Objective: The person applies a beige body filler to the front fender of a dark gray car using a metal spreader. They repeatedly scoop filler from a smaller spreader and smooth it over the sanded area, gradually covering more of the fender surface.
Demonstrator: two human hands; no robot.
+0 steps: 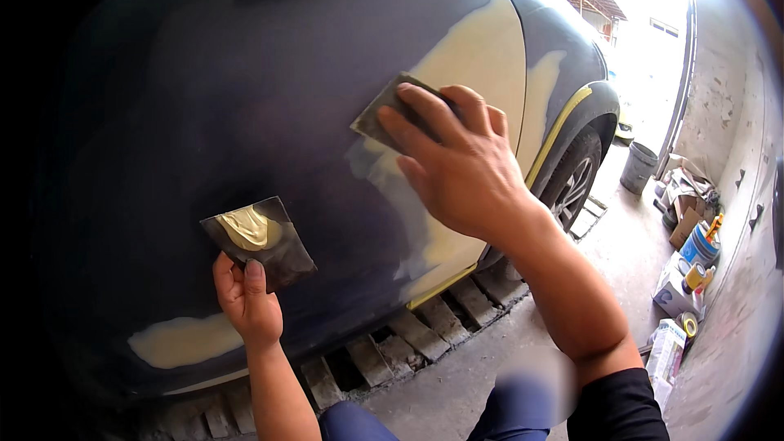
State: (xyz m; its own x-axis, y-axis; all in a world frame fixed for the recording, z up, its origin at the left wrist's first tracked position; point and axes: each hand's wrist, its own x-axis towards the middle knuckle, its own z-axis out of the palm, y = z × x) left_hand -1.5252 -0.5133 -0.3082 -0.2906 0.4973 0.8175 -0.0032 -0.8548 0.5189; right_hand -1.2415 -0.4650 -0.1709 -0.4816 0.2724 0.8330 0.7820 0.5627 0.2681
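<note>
A dark car door panel (278,106) fills the view in front of me. A large pale filler patch (482,49) covers its right side, and a smaller filler patch (184,341) lies low on the left. My left hand (251,302) pinches a dark square spreader (287,257) between thumb and fingers, with a dollop of yellowish putty (245,227) on its upper face. My right hand (474,167) grips a second dark flat spreader (377,121) at the left border of the large patch, its fingers laid over the blade. Whether its far edge touches the panel I cannot tell.
Yellow masking tape (559,135) lines the wheel arch, above a dark wheel (578,171). Below the door runs a slatted floor grate (404,339). Along the right wall stand a grey bucket (639,167), a blue-and-white pail (699,245), boxes and tape rolls.
</note>
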